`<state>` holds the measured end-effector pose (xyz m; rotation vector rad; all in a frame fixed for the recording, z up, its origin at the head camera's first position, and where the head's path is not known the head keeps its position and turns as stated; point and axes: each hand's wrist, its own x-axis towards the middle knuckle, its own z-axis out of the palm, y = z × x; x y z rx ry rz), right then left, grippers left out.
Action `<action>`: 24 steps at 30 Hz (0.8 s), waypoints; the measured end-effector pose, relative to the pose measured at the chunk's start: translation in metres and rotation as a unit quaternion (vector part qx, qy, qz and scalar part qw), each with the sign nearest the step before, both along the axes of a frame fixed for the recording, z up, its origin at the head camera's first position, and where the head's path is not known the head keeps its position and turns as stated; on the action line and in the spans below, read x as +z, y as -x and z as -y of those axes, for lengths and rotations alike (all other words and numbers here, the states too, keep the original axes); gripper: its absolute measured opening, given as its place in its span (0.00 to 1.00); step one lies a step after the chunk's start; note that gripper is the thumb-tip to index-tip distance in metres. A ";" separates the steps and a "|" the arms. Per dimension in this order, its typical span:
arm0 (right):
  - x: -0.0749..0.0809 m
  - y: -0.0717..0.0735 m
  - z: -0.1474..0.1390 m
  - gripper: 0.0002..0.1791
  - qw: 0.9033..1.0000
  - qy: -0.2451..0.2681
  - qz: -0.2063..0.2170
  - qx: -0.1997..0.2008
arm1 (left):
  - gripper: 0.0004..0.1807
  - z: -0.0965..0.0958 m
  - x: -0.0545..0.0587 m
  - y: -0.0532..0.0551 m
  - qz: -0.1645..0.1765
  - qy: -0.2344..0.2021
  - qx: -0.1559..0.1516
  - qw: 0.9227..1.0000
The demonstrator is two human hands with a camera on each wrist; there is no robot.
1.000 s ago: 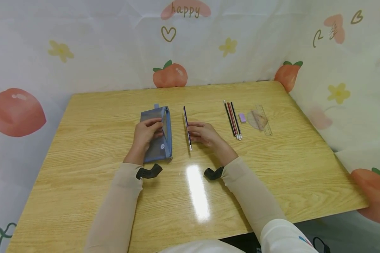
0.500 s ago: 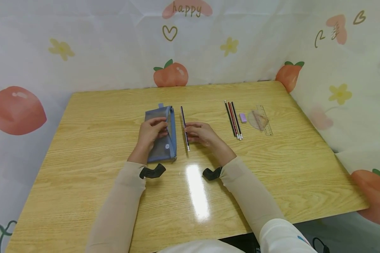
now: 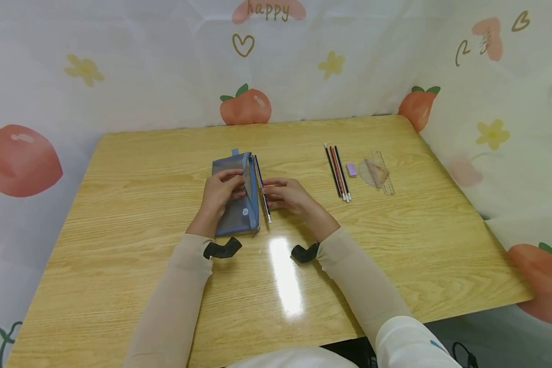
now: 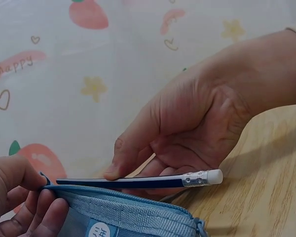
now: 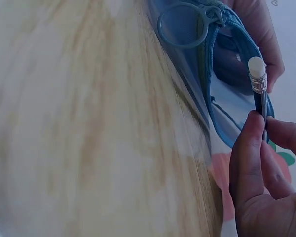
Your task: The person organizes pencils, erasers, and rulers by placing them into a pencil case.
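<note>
A blue-grey zip pencil case (image 3: 232,217) lies on the table, its long zipped mouth facing right. My left hand (image 3: 222,191) pinches the upper edge of that mouth between thumb and fingers. In the right wrist view the blue zip edging (image 5: 205,74) gapes apart. My right hand (image 3: 291,196) pinches a dark striped pencil (image 3: 259,174) along its length, right beside the mouth. A white eraser end (image 4: 214,177) with a silver band points toward me. Whether the pencil touches the case, I cannot tell.
Several dark and red pencils (image 3: 337,174) lie side by side to the right. Past them are a purple eraser (image 3: 351,170), a clear protractor (image 3: 369,174) and a clear ruler (image 3: 388,185). A patterned cloth (image 3: 165,87) hangs behind the wooden table (image 3: 133,204).
My right hand has moved left with the pencil, closing the gap to the pencil case. My left hand has shifted the case slightly to the right.
</note>
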<state>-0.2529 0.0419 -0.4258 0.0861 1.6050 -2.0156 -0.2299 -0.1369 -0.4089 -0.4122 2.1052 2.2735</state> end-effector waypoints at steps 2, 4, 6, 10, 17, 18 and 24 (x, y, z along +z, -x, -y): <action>0.000 0.000 0.001 0.18 1.000 0.003 -0.002 0.003 | 0.16 0.000 0.001 0.000 -0.001 -0.003 -0.001 1.000; 0.001 0.000 0.001 0.19 1.000 0.004 -0.005 0.005 | 0.16 0.000 0.001 0.001 0.000 -0.005 -0.002 1.000; 0.001 -0.001 0.002 0.19 1.000 0.004 -0.007 0.008 | 0.16 -0.001 0.001 0.001 0.000 -0.011 -0.003 1.000; 0.001 -0.002 0.003 0.19 1.000 0.004 -0.007 0.011 | 0.17 -0.001 0.000 0.002 0.000 -0.018 -0.006 1.000; 0.003 -0.003 0.005 0.18 1.000 0.003 -0.004 0.012 | 0.16 -0.003 -0.001 0.001 -0.003 -0.030 -0.007 1.000; 0.003 -0.003 0.005 0.18 1.000 0.003 -0.006 0.012 | 0.16 -0.004 -0.001 0.001 -0.004 -0.031 -0.008 0.999; 0.003 -0.002 0.008 0.18 1.000 -0.011 -0.013 0.012 | 0.15 -0.007 0.000 0.000 -0.004 -0.035 -0.020 0.999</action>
